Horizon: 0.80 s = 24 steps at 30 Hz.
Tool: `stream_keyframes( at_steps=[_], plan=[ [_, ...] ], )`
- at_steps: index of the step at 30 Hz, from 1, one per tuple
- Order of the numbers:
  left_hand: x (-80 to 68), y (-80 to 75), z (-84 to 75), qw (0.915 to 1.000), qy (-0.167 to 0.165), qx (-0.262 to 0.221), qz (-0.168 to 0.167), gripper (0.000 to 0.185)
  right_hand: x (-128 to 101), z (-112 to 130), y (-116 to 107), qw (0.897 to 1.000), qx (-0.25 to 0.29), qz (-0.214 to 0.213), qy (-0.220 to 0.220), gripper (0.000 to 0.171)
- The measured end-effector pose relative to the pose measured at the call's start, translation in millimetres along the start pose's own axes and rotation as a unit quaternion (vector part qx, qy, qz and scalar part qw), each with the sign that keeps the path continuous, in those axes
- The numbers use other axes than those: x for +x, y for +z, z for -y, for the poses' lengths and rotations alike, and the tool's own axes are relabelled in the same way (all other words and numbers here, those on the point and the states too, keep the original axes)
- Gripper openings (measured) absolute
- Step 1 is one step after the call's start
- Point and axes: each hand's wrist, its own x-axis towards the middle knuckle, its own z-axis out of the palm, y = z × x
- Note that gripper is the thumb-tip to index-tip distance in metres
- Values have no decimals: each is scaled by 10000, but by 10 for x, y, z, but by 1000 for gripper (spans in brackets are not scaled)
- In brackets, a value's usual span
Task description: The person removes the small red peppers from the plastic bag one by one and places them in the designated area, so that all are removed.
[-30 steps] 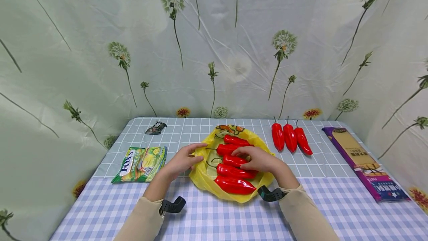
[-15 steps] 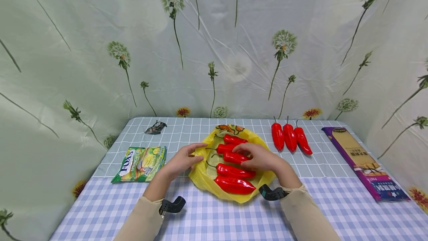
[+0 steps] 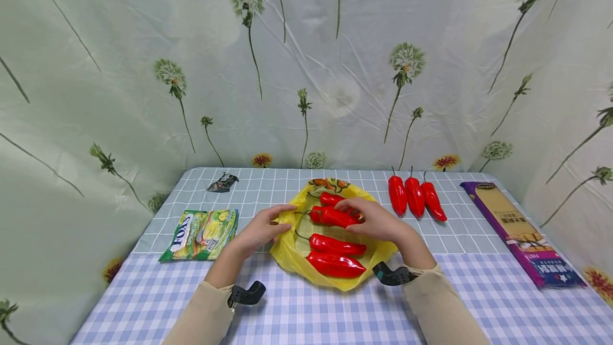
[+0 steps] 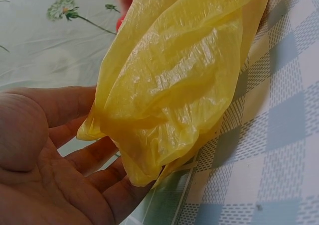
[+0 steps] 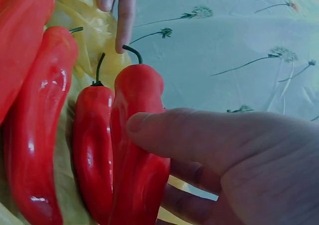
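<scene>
My right hand [image 3: 375, 220] holds a red pepper [image 5: 139, 95] by its side, thumb on the near face and fingers behind. In the right wrist view its green stem points up, close beside another red pepper [image 5: 92, 145]. Under it the spread yellow plastic bag [image 3: 293, 260] bears several more peppers, two of them lying toward the front, such as the nearest pepper [image 3: 337, 264]. My left hand [image 3: 261, 232] grips the bag's left rim; the yellow film hides its fingertips in the left wrist view.
Three red peppers [image 3: 414, 196] lie in a row at the back right. A purple pasta packet [image 3: 522, 236] is along the right edge. On the left are a green FOX'S candy bag [image 3: 201, 235] and a small black wrapper [image 3: 223, 182].
My right hand has brought its pepper up and away from me, opening a gap to the two front peppers and covering part of those behind. My left hand keeps its place.
</scene>
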Motion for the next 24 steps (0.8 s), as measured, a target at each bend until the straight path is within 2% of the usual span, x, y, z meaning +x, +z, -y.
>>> stream_keyframes(
  at_steps=[8, 17, 24],
  plan=[
    [12, -1, 21, 10000, 2, -17, -2, 47, -29, 43, -73, 9994, -60, -314, 151, 50],
    [12, -3, 19, 10000, 4, 0, -8, 47, -75, 47, -157, 9986, 35, -483, 194, 51],
    [10, 0, 23, 10000, -14, 12, -16, 46, -114, 24, -203, 9970, -81, -774, -3, 45]
  ],
)
